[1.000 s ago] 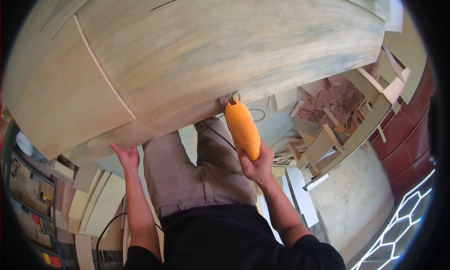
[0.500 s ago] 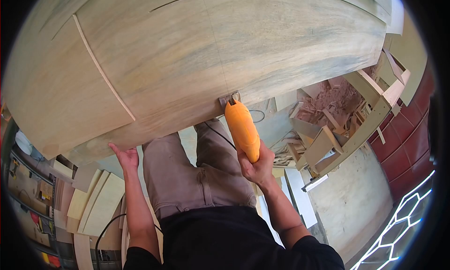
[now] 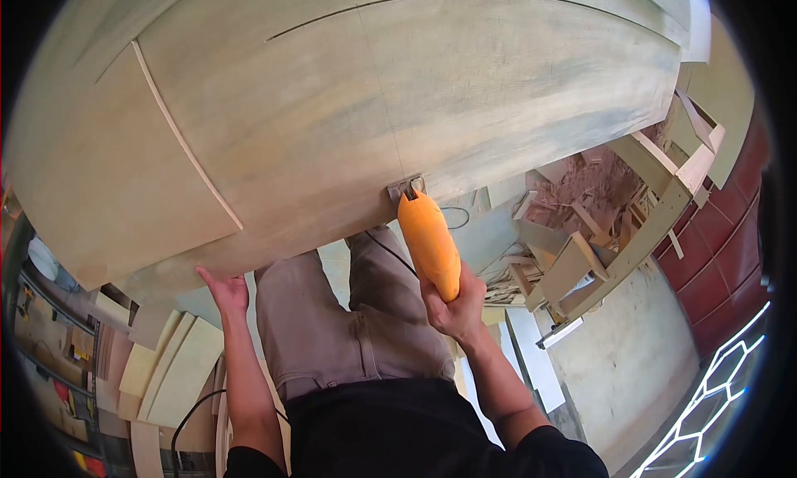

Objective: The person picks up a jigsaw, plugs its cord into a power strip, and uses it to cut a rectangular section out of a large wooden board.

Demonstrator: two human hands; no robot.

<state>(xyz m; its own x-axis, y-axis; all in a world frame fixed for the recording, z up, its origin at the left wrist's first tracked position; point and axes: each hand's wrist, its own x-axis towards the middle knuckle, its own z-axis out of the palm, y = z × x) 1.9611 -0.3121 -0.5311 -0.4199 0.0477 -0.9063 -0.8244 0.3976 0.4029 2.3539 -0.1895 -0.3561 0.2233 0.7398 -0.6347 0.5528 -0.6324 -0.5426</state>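
Observation:
My right hand (image 3: pixel 458 305) is wrapped round the body of an orange jigsaw (image 3: pixel 430 241). The jigsaw's metal shoe rests at the near edge of a large plywood sheet (image 3: pixel 307 137), where a thin pencil line meets that edge. Farther left, my left hand (image 3: pixel 226 294) is palm up at the same edge, its thumb by the rim and its fingers hidden beneath the sheet. A long curved slot runs across the far part of the sheet. On the left, a thinner panel (image 3: pixel 124 179) with a pale edge strip lies on top.
A wooden frame (image 3: pixel 639 237) with offcuts and scraps (image 3: pixel 581 196) stands at the right. Cut boards (image 3: pixel 178 370) lean at the lower left, beside a shelf rack (image 3: pixel 54 370). The jigsaw's black cord (image 3: pixel 390 252) passes by my legs.
The sheet, the jigsaw and both hands appear slightly lower in the view. The jigsaw stays at the pencil line, and my left hand stays at the sheet's edge.

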